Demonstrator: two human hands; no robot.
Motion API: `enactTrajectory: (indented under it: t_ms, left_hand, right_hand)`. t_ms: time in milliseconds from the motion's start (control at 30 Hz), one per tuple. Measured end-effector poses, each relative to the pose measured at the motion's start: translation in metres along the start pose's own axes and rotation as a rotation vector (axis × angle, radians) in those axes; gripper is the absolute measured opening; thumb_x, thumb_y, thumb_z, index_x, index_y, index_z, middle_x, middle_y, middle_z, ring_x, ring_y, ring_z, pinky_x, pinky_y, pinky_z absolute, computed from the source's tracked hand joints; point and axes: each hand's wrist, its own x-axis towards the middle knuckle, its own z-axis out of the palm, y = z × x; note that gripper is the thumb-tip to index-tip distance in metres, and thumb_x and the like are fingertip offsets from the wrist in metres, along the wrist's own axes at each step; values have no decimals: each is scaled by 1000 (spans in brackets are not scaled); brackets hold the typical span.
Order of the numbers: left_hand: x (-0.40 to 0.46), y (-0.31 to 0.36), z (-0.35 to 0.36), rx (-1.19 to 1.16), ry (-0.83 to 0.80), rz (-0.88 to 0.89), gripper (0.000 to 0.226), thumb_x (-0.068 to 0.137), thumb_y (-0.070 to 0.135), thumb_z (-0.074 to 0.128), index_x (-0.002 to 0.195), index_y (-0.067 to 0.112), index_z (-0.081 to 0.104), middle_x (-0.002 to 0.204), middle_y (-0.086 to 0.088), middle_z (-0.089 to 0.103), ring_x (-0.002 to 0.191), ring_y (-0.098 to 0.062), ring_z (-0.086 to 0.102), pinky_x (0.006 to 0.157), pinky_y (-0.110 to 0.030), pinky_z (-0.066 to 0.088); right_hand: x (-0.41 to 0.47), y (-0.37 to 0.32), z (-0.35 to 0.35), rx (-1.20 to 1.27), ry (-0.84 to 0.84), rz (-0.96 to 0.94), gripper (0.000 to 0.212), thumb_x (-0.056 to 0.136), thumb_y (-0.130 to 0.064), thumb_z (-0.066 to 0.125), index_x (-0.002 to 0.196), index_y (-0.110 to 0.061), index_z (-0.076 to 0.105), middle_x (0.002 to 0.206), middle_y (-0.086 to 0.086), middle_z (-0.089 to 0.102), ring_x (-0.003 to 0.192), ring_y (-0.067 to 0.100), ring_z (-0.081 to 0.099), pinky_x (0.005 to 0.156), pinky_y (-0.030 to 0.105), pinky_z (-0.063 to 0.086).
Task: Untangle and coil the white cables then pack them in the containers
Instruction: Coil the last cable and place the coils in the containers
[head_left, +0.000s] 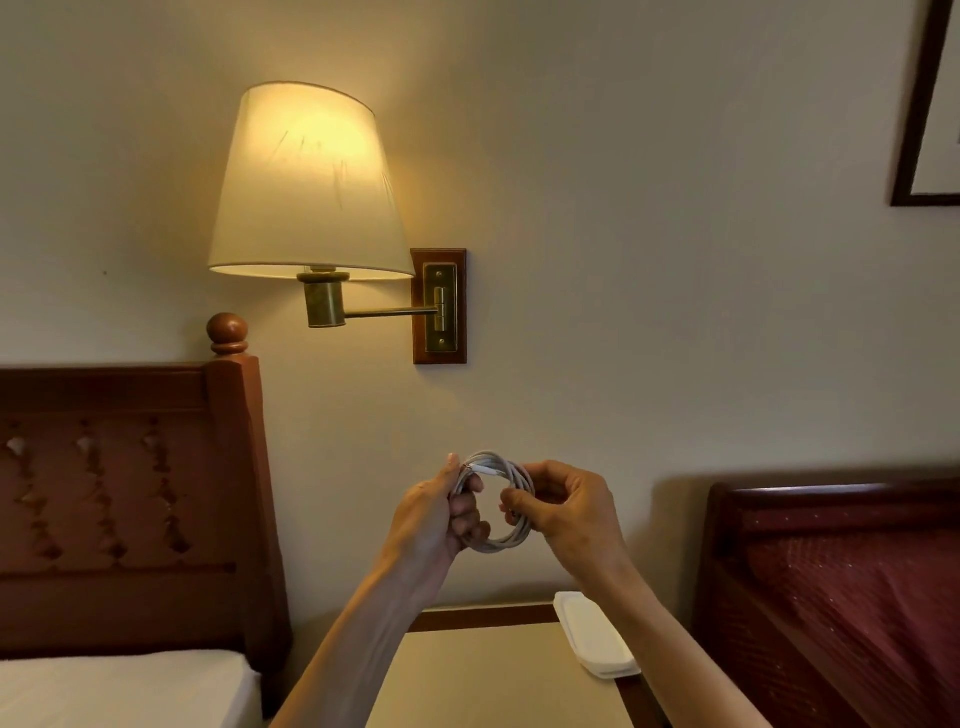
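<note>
White cable; cream lampshade; red dotted chair fabric.

lit wall lamp on cream wall, wood headboard left, red chair right.

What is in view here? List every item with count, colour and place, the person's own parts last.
white cable: one, white, coiled into a ring, held up in front of the wall between both hands
container: one, white, flat, at the right edge of the table
table: one, beige top with a brown edge, bottom centre
wall lamp: one, lit, cream shade on a brass arm, upper left on the wall
headboard: one, reddish-brown wood, left
bed: one, white, bottom left
red upholstered furniture: one, dark red, right
picture frame: one, dark, top right corner
left hand: grips the coil's left side
right hand: pinches the coil's right side
</note>
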Motion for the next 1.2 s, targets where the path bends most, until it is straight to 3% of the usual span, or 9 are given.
enactTrajectory:
  t_ms: [133, 267, 433, 567, 700, 833, 933, 1067, 1200]
  left_hand:
    - [-2, -5, -10, 333, 25, 238, 31, 90, 39, 62, 99, 11, 71, 65, 0, 64, 64, -16, 61, 69, -38, 53]
    - [-1, -16, -22, 415, 72, 378, 17, 89, 33, 65, 95, 20, 73, 70, 0, 66, 66, -12, 60, 63, -28, 51]
    - [-2, -33, -43, 299, 103, 196, 25, 87, 38, 63, 95, 16, 75, 73, -6, 63, 69, -19, 58, 68, -36, 51]
    - [-12, -69, -80, 336, 42, 10, 26, 93, 33, 60, 105, 15, 74, 98, -9, 75, 94, -27, 70, 84, -42, 58]
    - [-44, -127, -139, 613, 229, -46, 24, 94, 37, 59, 98, 19, 74, 90, 3, 73, 86, -14, 66, 68, -21, 52]
    - [-94, -187, -194, 882, 404, -121, 12, 97, 22, 56, 96, 25, 68, 93, 9, 68, 89, -9, 62, 68, -15, 44]
    - [-120, -224, -222, 1033, 436, -155, 21, 97, 17, 54, 109, 12, 71, 107, -1, 69, 96, -13, 62, 77, -23, 42]
    - [-141, -239, -232, 944, 403, -202, 27, 99, 9, 47, 100, 21, 71, 93, 11, 67, 82, 2, 60, 73, -20, 45]
    - [-151, -249, -244, 869, 391, -261, 24, 101, 14, 47, 107, 23, 68, 99, 6, 72, 93, -7, 66, 89, -32, 54]
  right_hand:
    - [0, 3, 3, -5, -33, 34, 14, 88, -15, 69, 100, -10, 65, 85, 6, 75, 78, 17, 74, 73, 30, 60]
    - [-3, 4, 6, 151, -136, 183, 17, 92, -15, 61, 107, -7, 62, 87, 6, 75, 82, 20, 73, 76, 28, 59]
    - [-10, 13, 5, 569, -321, 441, 30, 101, -12, 43, 110, 4, 67, 92, 13, 69, 85, 21, 66, 82, 31, 56]
    - [-33, 34, 17, 508, -346, 509, 32, 102, -8, 38, 105, 1, 70, 88, 11, 72, 82, 20, 70, 78, 32, 57]
    - [-75, 77, 44, 347, -298, 543, 28, 101, -9, 44, 106, -5, 71, 95, 15, 71, 85, 24, 68, 83, 34, 57]
    - [-135, 119, 93, -15, -278, 358, 29, 98, -9, 53, 93, -29, 75, 88, 5, 74, 85, 23, 70, 80, 36, 58]
    - [-182, 153, 129, -297, -340, 86, 28, 93, -6, 55, 109, -22, 71, 91, 3, 72, 84, 16, 65, 77, 36, 54]
    - [-226, 192, 157, -727, -545, -294, 58, 73, -11, 65, 131, -11, 57, 110, 3, 67, 95, 16, 65, 71, 22, 55]
    - [-239, 212, 166, -899, -662, -337, 45, 79, -22, 48, 119, -13, 66, 100, 0, 67, 90, 16, 67, 59, 23, 53]
